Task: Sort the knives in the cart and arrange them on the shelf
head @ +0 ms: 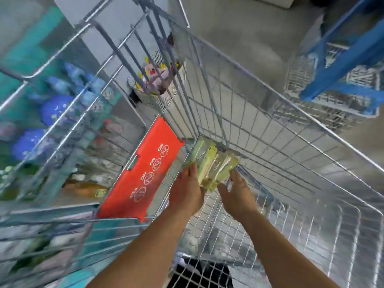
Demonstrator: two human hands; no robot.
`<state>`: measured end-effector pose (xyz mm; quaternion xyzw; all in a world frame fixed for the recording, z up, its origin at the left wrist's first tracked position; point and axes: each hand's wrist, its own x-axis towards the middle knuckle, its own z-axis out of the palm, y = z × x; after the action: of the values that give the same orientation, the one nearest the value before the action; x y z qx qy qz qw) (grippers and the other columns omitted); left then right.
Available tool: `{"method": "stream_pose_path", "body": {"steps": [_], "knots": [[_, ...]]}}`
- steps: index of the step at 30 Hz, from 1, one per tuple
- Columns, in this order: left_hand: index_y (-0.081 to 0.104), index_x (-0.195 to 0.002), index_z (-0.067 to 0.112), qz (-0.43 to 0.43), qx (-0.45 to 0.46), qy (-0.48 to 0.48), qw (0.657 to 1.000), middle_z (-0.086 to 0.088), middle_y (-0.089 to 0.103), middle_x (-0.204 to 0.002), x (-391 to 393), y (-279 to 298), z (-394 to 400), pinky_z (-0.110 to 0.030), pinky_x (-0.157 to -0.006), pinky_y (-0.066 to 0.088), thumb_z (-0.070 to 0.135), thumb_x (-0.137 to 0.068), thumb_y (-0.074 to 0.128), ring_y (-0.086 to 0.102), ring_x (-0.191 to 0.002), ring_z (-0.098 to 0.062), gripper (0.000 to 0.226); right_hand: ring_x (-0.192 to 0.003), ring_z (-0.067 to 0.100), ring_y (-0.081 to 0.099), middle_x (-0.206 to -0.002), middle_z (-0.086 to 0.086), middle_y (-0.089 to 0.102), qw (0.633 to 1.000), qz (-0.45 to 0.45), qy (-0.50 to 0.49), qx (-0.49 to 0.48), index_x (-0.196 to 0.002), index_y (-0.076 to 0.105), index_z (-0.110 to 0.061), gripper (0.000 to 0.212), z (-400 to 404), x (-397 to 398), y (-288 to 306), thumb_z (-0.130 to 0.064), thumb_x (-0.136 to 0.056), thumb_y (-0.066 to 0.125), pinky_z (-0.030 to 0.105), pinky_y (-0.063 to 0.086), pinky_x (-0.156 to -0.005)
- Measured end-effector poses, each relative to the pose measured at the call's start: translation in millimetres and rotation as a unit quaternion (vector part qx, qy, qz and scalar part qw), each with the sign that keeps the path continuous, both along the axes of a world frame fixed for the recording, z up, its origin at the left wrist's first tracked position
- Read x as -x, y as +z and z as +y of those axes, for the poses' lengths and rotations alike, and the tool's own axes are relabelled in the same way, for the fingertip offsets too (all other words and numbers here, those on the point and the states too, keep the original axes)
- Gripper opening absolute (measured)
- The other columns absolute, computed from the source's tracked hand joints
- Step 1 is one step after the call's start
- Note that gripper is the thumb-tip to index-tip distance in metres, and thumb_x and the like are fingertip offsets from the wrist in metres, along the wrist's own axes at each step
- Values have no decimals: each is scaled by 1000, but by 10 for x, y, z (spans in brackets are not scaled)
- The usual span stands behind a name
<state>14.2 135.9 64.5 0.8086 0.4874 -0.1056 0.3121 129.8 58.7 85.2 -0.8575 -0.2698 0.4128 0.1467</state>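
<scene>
**Two hands on a stack of knife packs, deep in the cart**

The left hand [187,188] holds the near left edge of a stack of green knife packs [212,165], with its fingers laid up along the side. The right hand [236,194] is at the near right corner. Its fingers curl toward the packs, but the blur hides whether it really grips or only touches.

The packs sit between the two hands, at the far end of both arms (low down inside the cart [291,132], close to its far corner). The stack's long side runs away from the person and a bit to the left, toward the red flap [145,171] of the cart. Both hands are about as near to it as each other.

I think the next move is to lift the stack straight up, clear of the wire walls. The blue shelf [342,59] is up and to the right, well apart from the hands.
</scene>
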Motion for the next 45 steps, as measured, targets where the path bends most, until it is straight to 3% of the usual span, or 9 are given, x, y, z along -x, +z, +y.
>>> {"method": "stream_pose_path", "body": {"steps": [11,14,17,21,25,29,36,42,45], "knots": [[3,-152,12,43,-60,1,997,-16,7,-158,-268,-921,203,-32,-116,16,8,-90,50,16,-144,-29,78,-132,31,39,-155,13,19,995,24,-88,52,-152,-2,-17,82,355,-61,-1090,-27,-94,54,39,39,-102],[24,-148,4,39,-92,15,995,-24,29,-149,-319,-1019,209,-36,-109,33,5,-77,65,36,-135,-36,82,-135,30,32,-153,15,16,990,-7,-134,48,-152,-2,-14,86,450,-31,-1211,-19,-91,58,36,36,-105],[52,-129,1,49,-131,23,990,-19,60,-118,-322,-1151,258,-33,-80,55,15,-51,87,65,-98,-32,87,-131,36,35,-150,20,19,983,-20,-182,6,-152,4,-16,91,491,-8,-1289,-15,-84,65,40,35,-103],[41,-138,-3,16,-110,18,994,-22,51,-130,-307,-1109,248,-37,-92,49,12,-61,79,57,-111,-36,87,-118,32,54,-145,8,38,973,0,-229,-32,-149,-6,-28,98,541,48,-1325,-22,-81,63,40,48,-95],[43,-135,-4,30,-99,36,994,-21,53,-124,-302,-1068,252,-38,-84,52,3,-61,75,59,-103,-36,81,-112,31,59,-133,9,55,961,25,-269,-53,-149,5,-21,91,615,78,-1312,-17,-81,66,42,49,-93],[14,-149,6,2,-61,54,997,-13,26,-146,-283,-1021,254,-35,-104,35,-1,-83,52,36,-129,-31,76,-111,31,57,-125,12,56,969,2,-246,-38,-132,42,-12,48,681,56,-1326,-10,-86,56,41,48,-92],[18,-147,13,19,-33,95,995,-10,30,-143,-203,-886,231,-41,-90,46,-3,-84,53,47,-120,-31,73,-78,23,50,-121,11,52,971,-6,-239,-12,-129,41,-14,43,484,14,-1109,2,-89,38,24,34,-52],[17,-148,12,3,-4,110,994,-10,29,-145,-14,-591,66,-41,-87,47,-5,-83,49,49,-117,-31,75,-75,26,57,-82,-1,57,967,6,-252,-28,-113,51,-17,34,251,62,-800,0,-89,34,31,42,-63],[18,-147,14,-4,-1,107,994,-12,30,-143,-10,-384,-59,-42,-88,45,-7,-81,46,48,-118,-32,75,-77,27,53,-84,2,58,972,1,-234,-38,-116,51,-17,31,150,103,-577,-4,-92,36,32,41,-66]]}}
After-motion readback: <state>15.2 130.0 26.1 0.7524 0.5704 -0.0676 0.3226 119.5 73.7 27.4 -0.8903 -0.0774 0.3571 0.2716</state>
